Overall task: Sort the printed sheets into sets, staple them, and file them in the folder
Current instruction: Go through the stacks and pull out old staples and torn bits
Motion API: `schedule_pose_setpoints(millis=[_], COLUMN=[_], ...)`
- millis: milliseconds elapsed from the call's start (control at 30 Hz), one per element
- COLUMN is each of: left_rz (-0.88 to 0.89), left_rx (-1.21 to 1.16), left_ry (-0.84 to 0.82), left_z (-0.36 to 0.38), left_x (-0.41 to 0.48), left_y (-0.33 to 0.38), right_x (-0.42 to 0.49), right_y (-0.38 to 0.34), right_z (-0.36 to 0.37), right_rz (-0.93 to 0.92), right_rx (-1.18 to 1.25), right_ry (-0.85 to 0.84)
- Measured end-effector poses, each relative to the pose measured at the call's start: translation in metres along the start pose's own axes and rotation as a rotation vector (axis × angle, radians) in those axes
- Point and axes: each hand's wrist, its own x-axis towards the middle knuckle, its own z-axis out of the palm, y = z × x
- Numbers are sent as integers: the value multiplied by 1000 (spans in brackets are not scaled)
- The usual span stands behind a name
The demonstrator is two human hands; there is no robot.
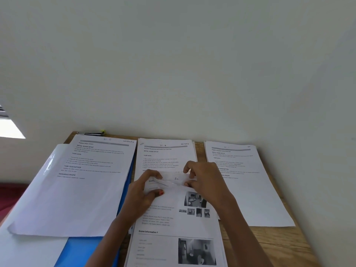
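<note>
Wooden bench (279,239) against a pale wall (173,64). Left hand (142,191) and right hand (207,183) pinch the bent top edge of the middle stack of sheets (163,233), fingers curled on it. A blue folder (81,251) lies left of the fingers. Squaring the edges first should help stapling.
</note>
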Motion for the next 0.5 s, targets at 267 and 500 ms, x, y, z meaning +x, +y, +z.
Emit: schedule_pose_setpoints(millis=[267,500], left_rz=[-10,-16], left_rx=[1,6], left_ry=[0,-9], left_z=[1,1], left_x=[3,3], left_y=[-3,-4], right_x=[-5,-4], right_y=[-1,-2], right_z=[5,4], right_rz=[-9,-4], right_rx=[-40,-34], right_ry=[30,15])
